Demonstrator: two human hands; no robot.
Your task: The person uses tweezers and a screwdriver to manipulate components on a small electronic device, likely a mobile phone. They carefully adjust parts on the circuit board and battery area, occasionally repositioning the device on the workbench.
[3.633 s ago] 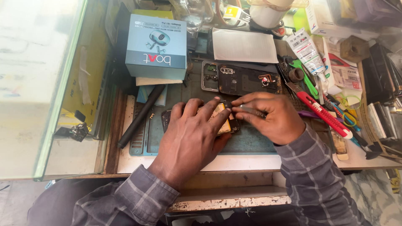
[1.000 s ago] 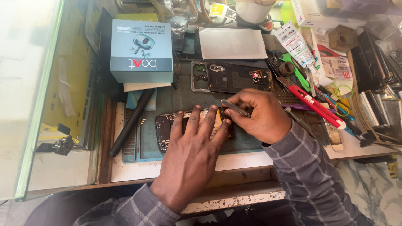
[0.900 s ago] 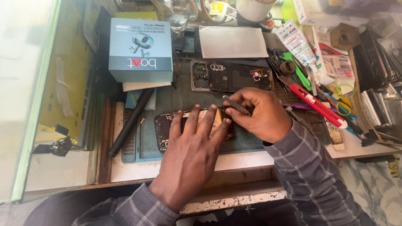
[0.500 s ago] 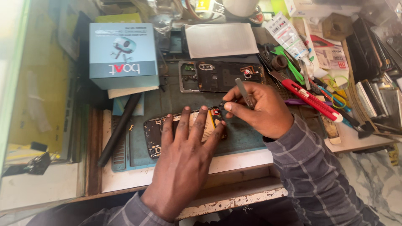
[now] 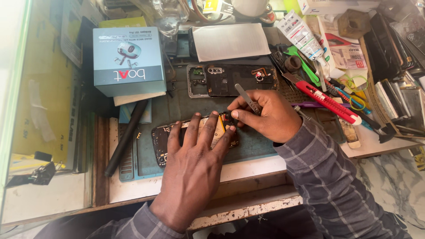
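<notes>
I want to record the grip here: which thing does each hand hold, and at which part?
The right hand pinches slim metal tweezers near their lower end. The left hand grasps nothing; it presses flat on the opened phone.

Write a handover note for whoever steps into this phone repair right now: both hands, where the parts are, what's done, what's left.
Left hand: flat on the opened phone, fingers spread, pinning it to the mat.
Right hand: grips metal tweezers, tips down at the phone's right end, beside the left fingertips.
Back cover: off, lying on the mat above the hands.
Red knife and other tools: right of the mat. Blue box: upper left.
Done: phone opened, cover set aside.
Left: the tweezer work at the phone's right end is in progress; which part it is cannot be seen. Cover not yet refitted.
</notes>
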